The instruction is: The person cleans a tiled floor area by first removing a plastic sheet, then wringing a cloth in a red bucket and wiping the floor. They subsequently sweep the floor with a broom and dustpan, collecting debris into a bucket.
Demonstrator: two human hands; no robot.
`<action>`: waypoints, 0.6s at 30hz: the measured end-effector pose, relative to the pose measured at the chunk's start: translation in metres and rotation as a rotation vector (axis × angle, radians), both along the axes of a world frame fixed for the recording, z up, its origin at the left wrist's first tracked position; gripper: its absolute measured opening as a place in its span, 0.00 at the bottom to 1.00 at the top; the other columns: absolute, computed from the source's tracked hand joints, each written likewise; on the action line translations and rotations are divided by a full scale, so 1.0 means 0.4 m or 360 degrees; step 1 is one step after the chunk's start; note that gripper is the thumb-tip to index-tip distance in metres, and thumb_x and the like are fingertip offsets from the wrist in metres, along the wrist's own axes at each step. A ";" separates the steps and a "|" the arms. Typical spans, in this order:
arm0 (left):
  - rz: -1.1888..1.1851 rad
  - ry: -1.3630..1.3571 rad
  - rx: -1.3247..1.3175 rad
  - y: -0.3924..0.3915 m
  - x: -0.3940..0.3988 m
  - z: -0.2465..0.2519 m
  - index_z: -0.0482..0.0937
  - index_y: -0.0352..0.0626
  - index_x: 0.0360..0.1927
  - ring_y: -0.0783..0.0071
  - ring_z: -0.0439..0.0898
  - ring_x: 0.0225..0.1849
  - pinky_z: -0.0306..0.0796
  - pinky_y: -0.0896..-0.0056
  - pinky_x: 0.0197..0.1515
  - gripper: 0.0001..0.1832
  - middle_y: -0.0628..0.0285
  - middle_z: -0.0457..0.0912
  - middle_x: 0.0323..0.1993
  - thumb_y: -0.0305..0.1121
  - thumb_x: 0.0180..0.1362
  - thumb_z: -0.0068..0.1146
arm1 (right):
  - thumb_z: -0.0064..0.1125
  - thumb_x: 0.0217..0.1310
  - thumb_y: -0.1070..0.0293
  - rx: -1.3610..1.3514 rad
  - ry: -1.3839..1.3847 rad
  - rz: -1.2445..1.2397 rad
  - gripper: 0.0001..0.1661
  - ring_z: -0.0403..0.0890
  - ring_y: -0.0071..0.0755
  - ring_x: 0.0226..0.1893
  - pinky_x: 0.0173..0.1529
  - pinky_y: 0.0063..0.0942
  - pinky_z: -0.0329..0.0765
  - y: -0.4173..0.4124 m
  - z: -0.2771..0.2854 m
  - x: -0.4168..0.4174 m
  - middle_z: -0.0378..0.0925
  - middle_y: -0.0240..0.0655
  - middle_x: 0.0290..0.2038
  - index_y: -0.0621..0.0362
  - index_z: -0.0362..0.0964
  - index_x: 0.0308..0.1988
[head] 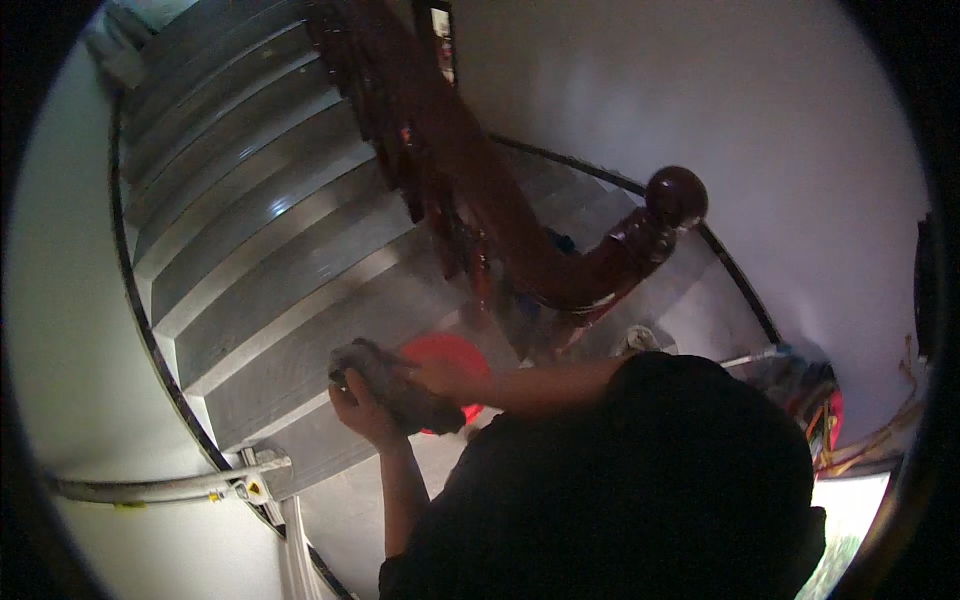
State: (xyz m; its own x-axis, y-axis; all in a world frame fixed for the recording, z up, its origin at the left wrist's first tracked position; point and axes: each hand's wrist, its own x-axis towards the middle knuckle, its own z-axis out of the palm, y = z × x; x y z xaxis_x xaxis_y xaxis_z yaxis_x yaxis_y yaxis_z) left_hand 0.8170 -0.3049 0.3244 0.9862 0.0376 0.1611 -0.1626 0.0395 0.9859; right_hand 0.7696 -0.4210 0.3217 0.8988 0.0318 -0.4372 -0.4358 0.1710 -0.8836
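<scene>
A dark grey cloth [420,401], bunched up, hangs between my two hands in front of my body. My left hand [364,409] grips its left end, the thumb pointing upward. From the other side my right hand [442,379] holds the cloth, its fingers partly hidden behind the folds. Below the hands, partly covered by the cloth and my right arm, is a round red object [454,352], possibly a basin; its inside cannot be made out. Grey stairs [300,262] curve upward in front of me.
A dark red wooden handrail [495,187] slopes down to a newel with a ball top [676,196]. On the left, a pale rail-like bar [150,489] with a yellow warning sticker juts from the wall. Mixed items [802,397] are piled at the right.
</scene>
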 end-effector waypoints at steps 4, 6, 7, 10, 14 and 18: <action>-0.0235 0.0326 -0.0720 -0.042 -0.039 0.136 0.65 0.35 0.49 0.66 0.73 0.41 0.70 0.69 0.42 0.21 0.55 0.72 0.42 0.35 0.54 0.52 | 0.50 0.56 0.53 -0.0882 -0.0340 0.0009 0.25 0.74 0.36 0.42 0.47 0.32 0.69 -0.119 0.190 -0.090 0.73 0.40 0.44 0.57 0.67 0.49; -0.0483 0.0267 -0.0664 -0.048 -0.048 0.161 0.66 0.35 0.49 0.66 0.73 0.42 0.69 0.68 0.43 0.22 0.55 0.72 0.43 0.32 0.50 0.54 | 0.52 0.55 0.55 -0.0857 -0.0356 -0.0237 0.23 0.75 0.32 0.40 0.44 0.30 0.71 -0.157 0.228 -0.136 0.74 0.39 0.41 0.59 0.69 0.46; -0.0607 0.0237 -0.0646 -0.057 -0.049 0.168 0.66 0.35 0.49 0.66 0.73 0.42 0.69 0.68 0.44 0.23 0.55 0.72 0.43 0.30 0.49 0.56 | 0.53 0.54 0.56 -0.0783 -0.0339 -0.0409 0.22 0.75 0.30 0.38 0.43 0.29 0.71 -0.173 0.233 -0.156 0.75 0.38 0.40 0.59 0.70 0.45; -0.1041 0.0279 -0.0678 -0.083 -0.028 0.172 0.66 0.34 0.49 0.66 0.73 0.45 0.67 0.68 0.47 0.26 0.55 0.73 0.43 0.26 0.44 0.57 | 0.56 0.51 0.58 -0.0736 -0.0357 -0.0784 0.22 0.74 0.26 0.36 0.41 0.27 0.72 -0.212 0.229 -0.216 0.76 0.35 0.36 0.60 0.70 0.44; -0.1276 0.0210 -0.0342 -0.156 -0.037 0.189 0.66 0.34 0.50 0.68 0.72 0.46 0.64 0.69 0.51 0.26 0.56 0.74 0.44 0.27 0.45 0.58 | 0.59 0.49 0.62 -0.1124 -0.0768 -0.1189 0.20 0.74 0.24 0.34 0.41 0.24 0.71 -0.263 0.321 -0.277 0.76 0.34 0.33 0.63 0.71 0.41; -0.1694 0.0479 -0.0468 -0.266 -0.094 0.302 0.68 0.34 0.49 0.71 0.73 0.45 0.64 0.72 0.50 0.25 0.59 0.75 0.43 0.30 0.47 0.60 | 0.60 0.48 0.65 -0.1796 -0.0583 -0.1447 0.18 0.74 0.26 0.33 0.41 0.24 0.71 -0.364 0.376 -0.323 0.76 0.36 0.31 0.65 0.71 0.38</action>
State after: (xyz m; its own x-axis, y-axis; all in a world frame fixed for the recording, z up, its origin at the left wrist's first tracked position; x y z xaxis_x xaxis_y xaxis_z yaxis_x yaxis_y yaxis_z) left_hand 0.7795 -0.4115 0.4453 0.5374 -0.8426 0.0362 0.3326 0.2512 0.9090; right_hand 0.6404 -0.5664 0.4723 0.4875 -0.7766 0.3989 -0.2888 -0.5747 -0.7657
